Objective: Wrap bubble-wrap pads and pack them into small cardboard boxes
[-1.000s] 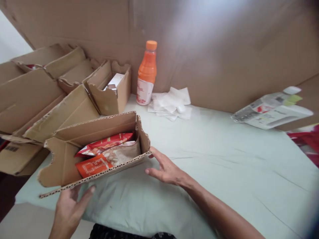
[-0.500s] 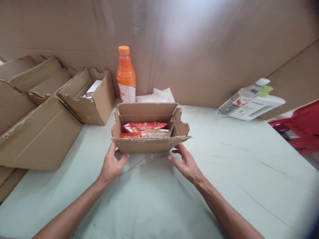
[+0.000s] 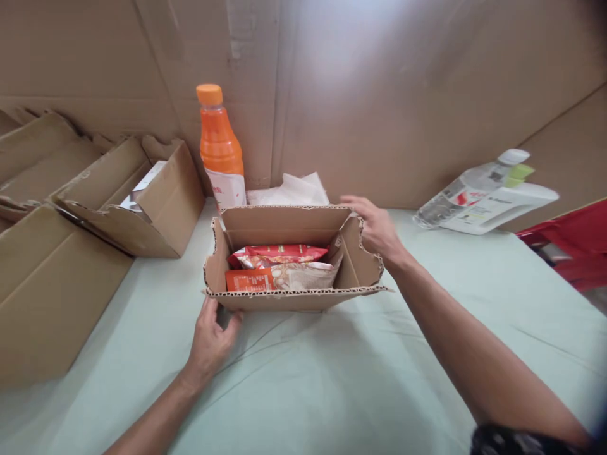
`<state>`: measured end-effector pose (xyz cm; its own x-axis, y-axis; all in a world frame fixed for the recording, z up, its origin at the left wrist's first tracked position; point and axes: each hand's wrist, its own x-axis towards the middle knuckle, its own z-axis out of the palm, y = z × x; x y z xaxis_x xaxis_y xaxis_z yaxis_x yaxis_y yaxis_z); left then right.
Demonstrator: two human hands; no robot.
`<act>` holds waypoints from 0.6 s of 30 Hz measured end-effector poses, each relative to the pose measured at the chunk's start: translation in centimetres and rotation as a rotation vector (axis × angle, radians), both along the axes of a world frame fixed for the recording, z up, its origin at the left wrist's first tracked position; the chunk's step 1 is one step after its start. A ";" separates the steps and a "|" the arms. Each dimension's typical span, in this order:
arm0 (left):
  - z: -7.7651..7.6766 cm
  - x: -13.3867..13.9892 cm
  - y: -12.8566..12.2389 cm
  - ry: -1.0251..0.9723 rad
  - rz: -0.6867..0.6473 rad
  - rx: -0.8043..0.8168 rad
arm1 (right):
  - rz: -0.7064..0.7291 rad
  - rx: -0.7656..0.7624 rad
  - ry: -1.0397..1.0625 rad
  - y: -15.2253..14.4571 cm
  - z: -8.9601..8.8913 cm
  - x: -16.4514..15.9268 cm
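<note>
An open-topped cardboard box [image 3: 284, 302] stands on the cloth before me. Inside it lie a red snack packet [image 3: 279, 254] and, in front, an orange-and-beige packet [image 3: 303, 278]. At the box's front left corner is my left hand [image 3: 211, 338], thumb and fingers apart, fingertips against or just beside the cardboard and partly hidden by it. My right hand [image 3: 374, 230] reaches past the right side to the back right corner. Its fingers stretch out to the left behind the rim, slightly blurred; I cannot tell whether they touch the box.
Behind the box stand an orange-drink bottle [image 3: 220, 145] and some white tissue [image 3: 298, 189]. More cardboard boxes [image 3: 61, 284] fill the left side. At the back right lean a clear plastic bottle [image 3: 467, 189] and a white jug [image 3: 502, 205]. Something red [image 3: 578, 240] sits beyond the table's right edge.
My right hand has moved from the box's front right corner to its back right corner. My left hand stays at the front left. The view has shifted, showing more of the box's inside.
</note>
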<state>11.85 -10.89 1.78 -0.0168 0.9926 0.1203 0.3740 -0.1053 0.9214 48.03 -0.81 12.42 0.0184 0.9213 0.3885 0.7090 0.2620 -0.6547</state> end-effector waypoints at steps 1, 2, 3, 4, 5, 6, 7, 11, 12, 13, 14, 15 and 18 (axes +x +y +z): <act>0.0 0.0 0.0 0.012 -0.001 0.008 | -0.004 0.006 -0.032 2.7 0.2 -0.5; -0.1 0.0 0.0 0.022 -0.002 0.015 | -0.023 -0.004 -0.071 5.2 0.2 -1.1; -0.1 0.0 0.0 0.031 -0.001 0.025 | -0.044 -0.020 -0.096 7.4 0.2 -1.7; -0.1 0.0 0.1 0.038 0.000 0.035 | -0.067 -0.033 -0.115 9.1 0.2 -2.3; -0.2 0.0 0.1 0.043 0.000 0.046 | -0.091 -0.041 -0.120 10.3 0.2 -2.7; -0.1 0.0 0.2 0.046 -0.002 0.055 | -0.115 -0.038 -0.109 10.8 0.2 -2.8; -0.1 0.0 0.2 0.048 -0.008 0.061 | -0.143 -0.021 -0.088 10.6 0.2 -2.7; 0.5 0.2 0.3 0.033 -0.039 0.092 | -0.323 0.085 0.054 2.9 -0.1 -0.3; 0.7 0.2 0.3 0.028 -0.041 0.101 | -0.380 0.105 0.110 -0.3 -0.6 0.6; 0.9 0.2 0.3 0.023 -0.039 0.109 | -0.441 0.115 0.160 -3.7 -1.2 1.5; 1.0 0.2 0.3 0.021 -0.036 0.111 | -0.493 0.060 0.291 -7.2 -1.9 2.4; 1.1 0.2 0.3 0.021 -0.032 0.108 | -0.531 -0.033 0.384 -10.6 -2.7 3.2; 1.1 0.1 0.3 0.023 -0.024 0.086 | -0.588 -0.331 0.369 -19.2 -5.0 5.4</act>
<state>11.91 -10.59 2.89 0.0103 0.9788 0.2047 0.3918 -0.1923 0.8997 53.39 -19.99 7.45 0.6161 0.7870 -0.0319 0.3918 -0.3413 -0.8544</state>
